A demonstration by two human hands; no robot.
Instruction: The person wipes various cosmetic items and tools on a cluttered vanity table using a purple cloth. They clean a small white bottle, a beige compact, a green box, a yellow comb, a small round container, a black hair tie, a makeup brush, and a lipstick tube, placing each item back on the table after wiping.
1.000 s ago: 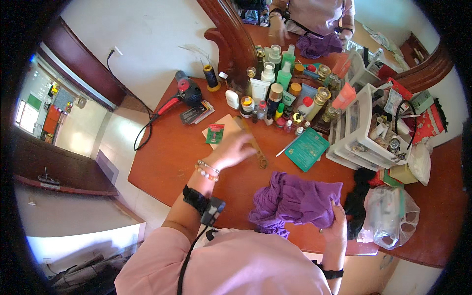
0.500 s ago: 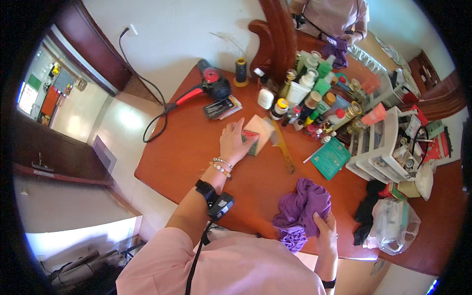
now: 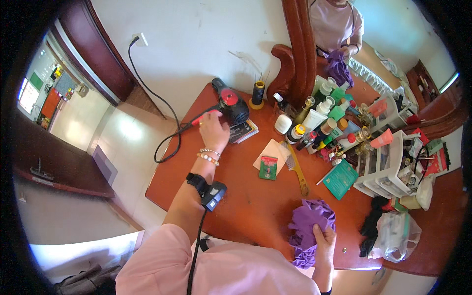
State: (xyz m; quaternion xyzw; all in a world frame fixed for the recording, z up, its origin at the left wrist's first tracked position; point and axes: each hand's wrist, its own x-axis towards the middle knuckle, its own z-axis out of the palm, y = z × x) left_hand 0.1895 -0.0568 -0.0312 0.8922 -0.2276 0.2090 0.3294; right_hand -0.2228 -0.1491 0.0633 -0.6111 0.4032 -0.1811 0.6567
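My left hand (image 3: 215, 132) is at the red handle of a black and red hair dryer (image 3: 235, 106), its fingers curled over the grip. The dryer lies at the back left of the brown tabletop, on some dark printed cards (image 3: 244, 131). My right hand (image 3: 324, 242) holds a bunched purple cloth (image 3: 306, 225), thumb on top, near the front edge. Between the hands, a small green and red packet (image 3: 268, 168) lies partly on a peach-coloured paper (image 3: 273, 150). Beside it is a yellowish comb (image 3: 298, 173).
Crowded bottles (image 3: 314, 119) stand before the mirror. A dark thread spool (image 3: 257, 93) is behind the dryer, whose black cord (image 3: 173, 114) runs to a wall socket. To the right are a teal packet (image 3: 339, 179), a white drawer unit (image 3: 388, 169) and a clear plastic bag (image 3: 399, 236).
My left hand has left the green and red packet on the peach paper and moved back and left to the hair dryer's handle. My right hand still holds the purple cloth.
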